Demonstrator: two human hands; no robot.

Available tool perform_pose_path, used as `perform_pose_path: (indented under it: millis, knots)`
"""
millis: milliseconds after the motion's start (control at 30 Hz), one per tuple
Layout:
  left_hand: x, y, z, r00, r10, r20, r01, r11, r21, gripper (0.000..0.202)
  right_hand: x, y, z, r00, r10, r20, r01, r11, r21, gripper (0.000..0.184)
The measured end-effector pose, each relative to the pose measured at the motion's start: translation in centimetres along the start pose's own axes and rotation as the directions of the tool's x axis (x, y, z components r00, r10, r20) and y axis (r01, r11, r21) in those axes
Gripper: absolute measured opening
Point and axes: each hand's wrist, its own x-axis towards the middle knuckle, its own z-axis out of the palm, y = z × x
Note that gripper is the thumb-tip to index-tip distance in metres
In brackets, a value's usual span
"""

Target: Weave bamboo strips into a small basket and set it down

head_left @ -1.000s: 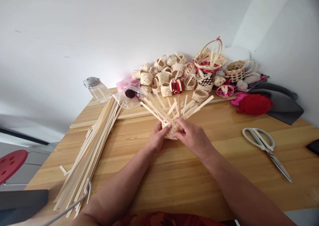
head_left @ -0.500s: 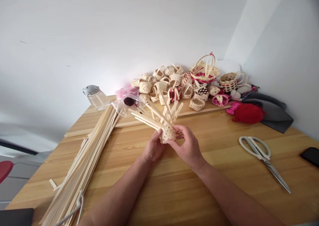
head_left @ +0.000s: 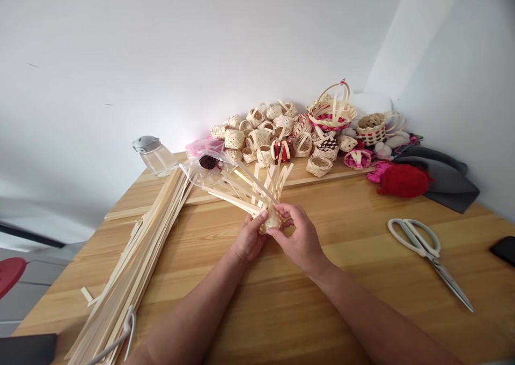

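Between my two hands is a small, pale woven basket (head_left: 270,220), with long loose strips (head_left: 251,185) fanning out from its top toward the far left and the wall. My left hand (head_left: 249,239) grips its left side, thumb pressed on the weave and the other fingers mostly hidden beneath. At the right side, my right hand (head_left: 298,236) pinches the basket with thumb and index finger near where strips leave the weave. Both hands are just above the wooden table (head_left: 209,252). The basket's underside is hidden.
Long flat strips (head_left: 140,263) lie in a bundle at the left. White-handled scissors (head_left: 430,260) rest at the right. Small finished baskets (head_left: 261,137) are piled along the wall, with red yarn (head_left: 404,180) beside them. A lidded bottle (head_left: 155,156) and a clear plastic bag (head_left: 203,166) stand farther left.
The basket has turned slightly in my hands and its loose strips have shifted. My right fingers have closed in on its upper right side. The camera view has moved a little.
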Motion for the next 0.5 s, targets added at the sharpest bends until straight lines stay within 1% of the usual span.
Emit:
perform_pose_path:
  millis: [200,500]
  knots:
    - [-0.2,-0.2,0.1,1.0,-0.004,-0.001,0.004,1.0,0.018,0.042,0.2,-0.4,-0.1,1.0,0.015,-0.007,-0.015,1.0,-0.013,0.044]
    - [-0.5,0.0,0.1,1.0,-0.026,0.007,0.025,0.998,0.059,0.041,0.1,-1.2,0.1,0.997,-0.079,-0.015,0.077,0.993,-0.091,0.043]
